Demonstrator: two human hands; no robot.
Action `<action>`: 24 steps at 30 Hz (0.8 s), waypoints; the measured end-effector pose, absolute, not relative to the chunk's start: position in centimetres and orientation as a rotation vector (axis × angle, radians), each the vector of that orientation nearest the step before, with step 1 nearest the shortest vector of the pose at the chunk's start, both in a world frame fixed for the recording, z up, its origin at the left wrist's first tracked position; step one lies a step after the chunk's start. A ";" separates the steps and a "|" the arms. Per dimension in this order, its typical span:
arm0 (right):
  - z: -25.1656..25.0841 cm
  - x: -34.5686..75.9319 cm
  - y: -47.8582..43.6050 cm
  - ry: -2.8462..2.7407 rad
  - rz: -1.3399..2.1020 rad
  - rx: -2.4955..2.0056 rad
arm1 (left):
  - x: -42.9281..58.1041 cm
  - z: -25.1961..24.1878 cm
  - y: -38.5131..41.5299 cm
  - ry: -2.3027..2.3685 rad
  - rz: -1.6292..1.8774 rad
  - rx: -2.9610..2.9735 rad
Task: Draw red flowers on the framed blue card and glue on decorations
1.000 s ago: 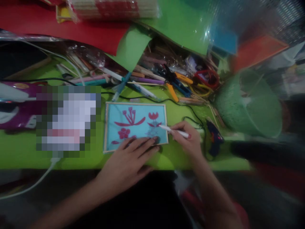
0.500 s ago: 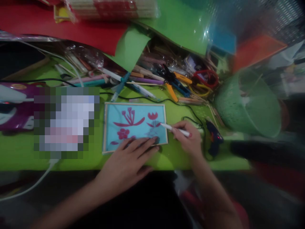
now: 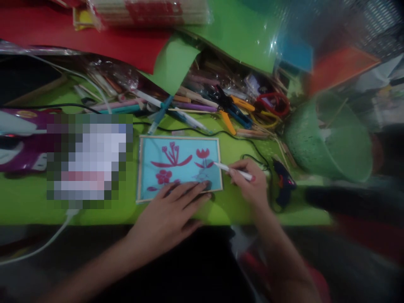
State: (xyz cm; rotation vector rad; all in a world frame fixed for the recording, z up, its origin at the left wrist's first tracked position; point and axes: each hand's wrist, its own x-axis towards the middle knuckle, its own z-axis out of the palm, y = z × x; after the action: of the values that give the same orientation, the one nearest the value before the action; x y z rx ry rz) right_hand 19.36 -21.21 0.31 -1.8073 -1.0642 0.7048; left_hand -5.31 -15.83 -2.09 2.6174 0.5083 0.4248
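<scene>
Well to the left of the pen grip, a pixelated item (image 3: pixel 91 164) sits on the green tabletop (image 3: pixel 126 214), its white cable (image 3: pixel 65 225) running over the near edge. A narrow green strip separates it from the framed blue panel (image 3: pixel 150 147), which lies flat, immediately left of the grip, edged with pale strips and bearing red flowers. The left hand (image 3: pixel 172 212) rests across the panel's lower edge, fingers spread and clamped on nothing, its forearm crossing the table's near edge. Beyond the panel's far edge, farther out than the grip, a black cord (image 3: pixel 194 131) runs along a heap of pens and sticks (image 3: pixel 189 101), with orange-handled pliers (image 3: pixel 227 122) at its right.

The right hand (image 3: pixel 249 185) stands just outside the panel's right edge, thumb and fingers together, clamped on a white marker (image 3: pixel 235 171) with a red end. The marker crosses that edge, its tip at the upper-right flower's leaf; I cannot tell whether it touches. Green surface shows below the hand. To its right, the cord's loop and a dark glue gun (image 3: pixel 282 181) limit sideways room, and a tilted green basket (image 3: pixel 303 139) stands farther out.
</scene>
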 end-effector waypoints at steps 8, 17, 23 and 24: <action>0.4 19.3 -21.4 -1.157 0.763 -1.793 | -5.4 -2.2 -15.8 0.503 0.407 2.626; 0.2 19.5 -21.6 -1.079 0.777 -1.723 | -5.3 -2.1 -15.8 0.514 0.411 2.606; -0.3 19.7 -21.6 -1.010 0.797 -1.703 | -5.5 -2.1 -15.8 0.509 0.389 2.599; -0.4 19.8 -21.6 -1.000 0.798 -1.700 | -5.5 -2.1 -15.8 0.509 0.390 2.598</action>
State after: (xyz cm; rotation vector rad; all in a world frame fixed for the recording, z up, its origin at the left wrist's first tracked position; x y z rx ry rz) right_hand 19.81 -21.56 -0.37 -1.7000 -0.9998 0.7978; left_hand -5.49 -15.85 -2.14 2.5976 0.5092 0.3899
